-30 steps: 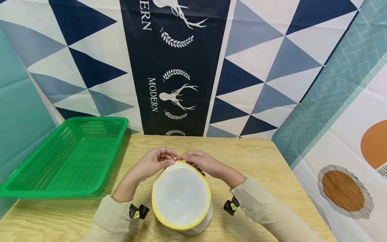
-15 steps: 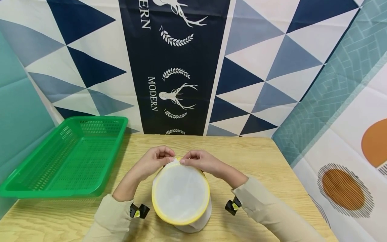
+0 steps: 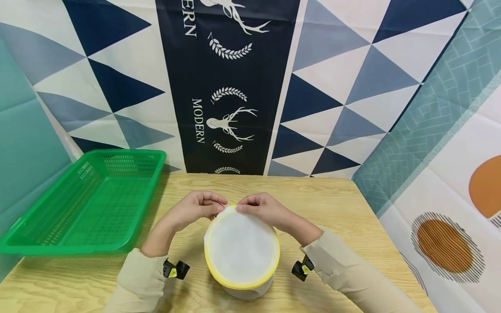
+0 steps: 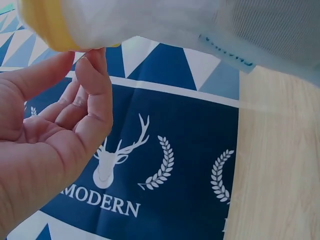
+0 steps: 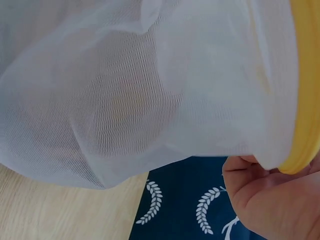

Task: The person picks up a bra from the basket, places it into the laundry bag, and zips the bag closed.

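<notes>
A white mesh laundry bag point(image 3: 242, 245) with a yellow-edged round top stands on the table between the hands. In the left wrist view, its mesh side point(image 4: 165, 20) carries a small pale blue label with writing. My left hand point(image 3: 199, 210) pinches at the far edge of the top with thumb and forefinger; the small bit between the tips is too small to tell. Close beside it, my right hand point(image 3: 264, 209) grips the yellow rim point(image 5: 305, 100), thumb on top and fingers curled beneath. The right fingertips are partly hidden behind the bag.
A green plastic basket point(image 3: 135, 230) with slotted sides sits at the left of the wooden table point(image 3: 325, 252). A patterned cloth backdrop point(image 3: 231, 87) rises behind the table's far edge, with more wall covering point(image 3: 430, 143) on the right.
The bag's top has shifted a little to the right. My right hand's thumb has come from the far edge onto the rim's top, while the left hand stays near the same spot.
</notes>
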